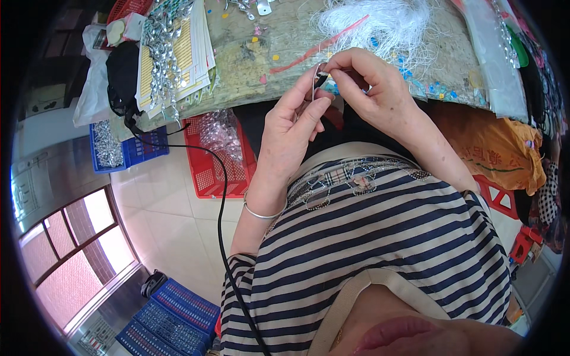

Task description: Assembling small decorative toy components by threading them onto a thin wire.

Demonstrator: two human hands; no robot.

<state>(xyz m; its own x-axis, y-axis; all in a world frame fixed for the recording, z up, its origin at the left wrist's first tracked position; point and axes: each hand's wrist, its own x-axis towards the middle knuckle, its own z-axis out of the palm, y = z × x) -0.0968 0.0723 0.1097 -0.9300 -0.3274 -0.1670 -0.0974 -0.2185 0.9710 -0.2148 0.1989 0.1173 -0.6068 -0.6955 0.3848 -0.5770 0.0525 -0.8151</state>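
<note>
My left hand (pixel 291 127) and my right hand (pixel 374 89) meet in front of the table edge. Both pinch a small dark bead-like piece (pixel 322 75) with a thin white thread (pixel 313 89) hanging from it. The left thumb and forefinger hold the thread from below. From above, the right fingertips close on the small piece. A silver bangle (pixel 261 212) circles my left wrist. A heap of white threads (pixel 386 24) lies on the table (pixel 279 65) just beyond my hands, with a red strip (pixel 314 47) across it.
Cards of shiny clips (pixel 172 53) are stacked at the table's left. A red basket (pixel 217 157) and a blue basket (pixel 127 148) of shiny parts stand on the floor. More blue trays (pixel 172 317) lie lower left. An orange bag (pixel 493 148) hangs right. A black cable (pixel 222 225) runs down.
</note>
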